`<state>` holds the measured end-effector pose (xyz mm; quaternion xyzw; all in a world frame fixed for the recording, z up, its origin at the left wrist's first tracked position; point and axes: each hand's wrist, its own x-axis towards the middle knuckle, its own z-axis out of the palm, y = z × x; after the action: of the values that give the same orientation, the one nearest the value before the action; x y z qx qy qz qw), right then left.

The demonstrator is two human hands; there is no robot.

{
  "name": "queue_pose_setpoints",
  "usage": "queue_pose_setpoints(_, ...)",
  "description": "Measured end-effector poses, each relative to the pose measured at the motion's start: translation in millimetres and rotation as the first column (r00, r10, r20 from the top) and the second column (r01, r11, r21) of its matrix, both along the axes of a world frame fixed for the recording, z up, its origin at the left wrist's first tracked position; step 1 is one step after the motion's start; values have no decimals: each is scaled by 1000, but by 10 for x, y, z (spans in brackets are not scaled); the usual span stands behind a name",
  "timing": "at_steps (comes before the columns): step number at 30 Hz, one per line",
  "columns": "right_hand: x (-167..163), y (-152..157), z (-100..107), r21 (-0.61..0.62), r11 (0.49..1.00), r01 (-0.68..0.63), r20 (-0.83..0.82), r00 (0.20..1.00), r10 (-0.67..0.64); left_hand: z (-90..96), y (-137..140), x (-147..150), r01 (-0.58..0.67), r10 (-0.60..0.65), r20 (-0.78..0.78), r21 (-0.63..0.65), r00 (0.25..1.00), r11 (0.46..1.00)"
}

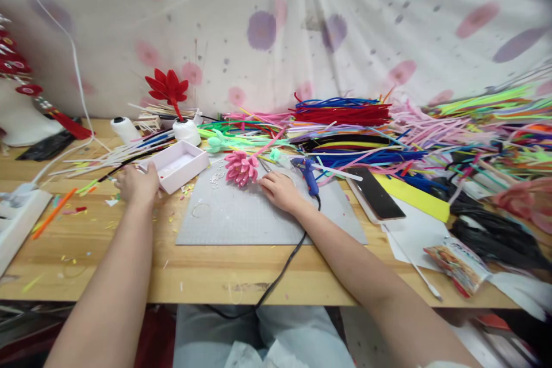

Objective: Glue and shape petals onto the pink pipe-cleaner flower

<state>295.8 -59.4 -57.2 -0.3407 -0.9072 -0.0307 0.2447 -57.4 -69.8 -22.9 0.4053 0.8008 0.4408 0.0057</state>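
My left hand [138, 184] is closed at the near-left corner of a shallow white box [183, 175], thumb against its side; the other fingers are partly hidden. My right hand [280, 188] lies palm down on a grey cutting mat [241, 224], fingers stretched toward a pink pipe-cleaner flower [241, 169]. Whether the fingertips touch its petals I cannot tell. Thin metal tips [265, 166] show just beyond these fingers. Small white bits [216, 178] are scattered between box and flower. To the right of my right hand lies a blue glue gun [309, 177], its black cord running under my forearm.
Behind the mat are heaped bundles of coloured pipe cleaners [345, 114]. A red flower [168, 87] stands in a white holder [187, 133]. On the right lie a phone [379, 194], yellow sheet [411, 198] and snack packet [457, 267]. A power strip [21, 224] sits at left.
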Motion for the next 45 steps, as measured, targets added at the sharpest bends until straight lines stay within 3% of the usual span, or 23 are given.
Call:
queue_pose_setpoints(1, 5, 3, -17, -8, 1000, 0, -5, 1000, 0, 30, -35, 103, -128, 130, -82, 33, 988, 991)
queue_pose_setpoints(2, 10, 5, -29, -15, 1000, 0, -9, 1000, 0, 52, -63, 220, -148, 162, -167, 95, 972, 984)
queue_pose_setpoints(3, 17, 6, -37, -20, 1000, 3, -14, 1000, -4, 61, -81, 341, -65, 95, -251, 124, 963, 990)
queue_pose_setpoints(5, 35, 3, -44, -25, 1000, 15, -29, 999, -15, 26, -92, 565, 214, -186, -323, 53, 928, 975)
queue_pose_setpoints(6, 48, -2, -47, -25, 999, 20, -36, 999, -21, -19, -89, 652, 382, -384, -277, -63, 881, 922)
queue_pose_setpoints(7, 62, -8, -50, -25, 999, 25, -41, 999, -26, -77, -84, 718, 528, -555, -214, -170, 804, 832)
queue_pose_setpoints(8, 77, -15, -55, -24, 999, 30, -47, 998, -31, -143, -79, 761, 607, -646, -174, -231, 744, 761)
queue_pose_setpoints(9, 92, -21, -61, -24, 999, 34, -53, 998, -35, -212, -76, 784, 628, -674, -153, -261, 723, 733)
queue_pose_setpoints(13, 133, -21, -101, -41, 998, 43, -84, 995, -46, -401, -78, 755, 639, -692, -144, -288, 707, 713)
queue_pose_setpoints(20, 133, -3, -129, -79, 996, 47, -102, 993, -55, -444, -58, 729, 660, -711, -104, -298, 695, 689)
queue_pose_setpoints(26, 214, 10, 95, -260, 965, 25, -6, 1000, -27, -449, -63, 745, 641, -679, -92, -256, 728, 723)
queue_pose_setpoints(30, 384, -33, 339, -532, 846, 0, -46, 999, -28, -427, -85, 761, 631, -644, -18, -180, 765, 755)
queue_pose_setpoints(33, 622, -110, 499, -738, 674, -21, -119, 988, -100, -427, -91, 773, 589, -582, 97, -73, 808, 805)
queue_pose_setpoints(36, 950, -161, 595, -894, 448, -9, -66, 992, -111, -421, -95, 797, 513, -514, 236, 69, 825, 855)
queue_pose_setpoints(38, 1168, -152, 604, -910, 402, 98, 28, 984, -176, -402, -106, 824, 468, -485, 335, 138, 807, 873)
queue_pose_setpoints(40, 1331, -109, 564, -872, 423, 247, 138, 952, -272, -375, -121, 855, 449, -477, 410, 169, 778, 877)
queue_pose_setpoints(43, 1397, -11, 433, -691, 562, 454, 165, 857, -488, -343, -133, 902, 461, -485, 446, 171, 752, 871)
queue_pose_setpoints(45, 1329, 51, 330, -605, 630, 488, 112, 835, -539, -335, -128, 929, 477, -499, 446, 170, 743, 862)
